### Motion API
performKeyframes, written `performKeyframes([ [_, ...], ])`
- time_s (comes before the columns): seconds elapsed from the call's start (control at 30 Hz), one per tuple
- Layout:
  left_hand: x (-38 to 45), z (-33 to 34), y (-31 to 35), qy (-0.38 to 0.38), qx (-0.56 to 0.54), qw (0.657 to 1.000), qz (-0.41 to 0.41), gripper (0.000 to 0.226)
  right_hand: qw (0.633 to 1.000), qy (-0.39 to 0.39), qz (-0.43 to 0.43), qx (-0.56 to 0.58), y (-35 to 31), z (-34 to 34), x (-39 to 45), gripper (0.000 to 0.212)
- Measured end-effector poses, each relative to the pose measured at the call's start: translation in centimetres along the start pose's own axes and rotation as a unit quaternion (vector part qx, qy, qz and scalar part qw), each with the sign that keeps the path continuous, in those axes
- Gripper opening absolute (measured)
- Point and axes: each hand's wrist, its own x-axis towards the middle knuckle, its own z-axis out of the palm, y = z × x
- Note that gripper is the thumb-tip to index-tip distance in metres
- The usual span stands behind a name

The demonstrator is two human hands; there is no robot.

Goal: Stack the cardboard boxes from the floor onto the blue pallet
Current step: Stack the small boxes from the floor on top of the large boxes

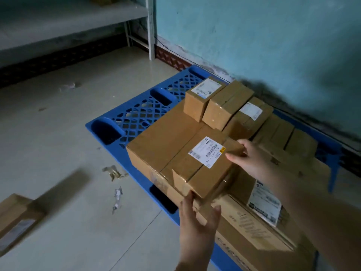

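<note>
A blue plastic pallet (136, 114) lies on the floor by the wall. Large flat cardboard boxes (156, 141) cover its near part, and several smaller boxes (224, 103) stand in a row along the back. A small labelled box (203, 165) rests on the large box. My right hand (248, 157) grips its far right corner. My left hand (197, 223) is open at its near corner, fingertips touching the edge. Another cardboard box (13, 218) lies on the floor at the lower left.
Scraps of tape and paper (115, 173) litter the tiled floor left of the pallet. A white metal shelf rack (150, 28) stands at the back. The teal wall (254, 36) runs behind the pallet.
</note>
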Motion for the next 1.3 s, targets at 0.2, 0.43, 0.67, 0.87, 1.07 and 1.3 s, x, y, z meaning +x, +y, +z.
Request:
performKeyframes([
  [0.2, 2.8, 1.9, -2.0, -0.119, 0.095, 0.985, -0.087, 0.077, 0.991, -0.056, 0.023, -0.119, 3.2, 0.7, 4.0, 0.068],
  [0.43, 6.2, 4.4, -2.8, -0.088, 0.086, 0.989, -0.082, 0.073, 0.985, 0.034, 0.058, -0.160, 2.6, 1.3, 8.1, 0.030],
  [0.67, 8.4, 0.5, -2.4, -0.045, 0.022, 0.998, -0.047, 0.049, 0.922, 0.167, -0.150, -0.316, -1.9, 4.4, 7.7, 0.051],
  [0.87, 6.7, -14.1, -4.7, 0.211, 0.004, 0.977, -0.025, 0.050, 0.896, 0.026, -0.389, -0.211, -12.3, 16.7, 2.1, 0.040],
  [1.07, -0.1, -32.1, -8.1, 0.408, -0.020, 0.911, -0.059, 0.049, 0.852, -0.139, -0.468, -0.188, -22.9, 32.1, -7.9, 0.066],
  [1.3, -11.0, -47.2, -15.5, 0.522, -0.030, 0.838, -0.158, 0.053, 0.777, -0.336, -0.454, -0.279, -29.1, 47.7, -19.8, 0.092],
])
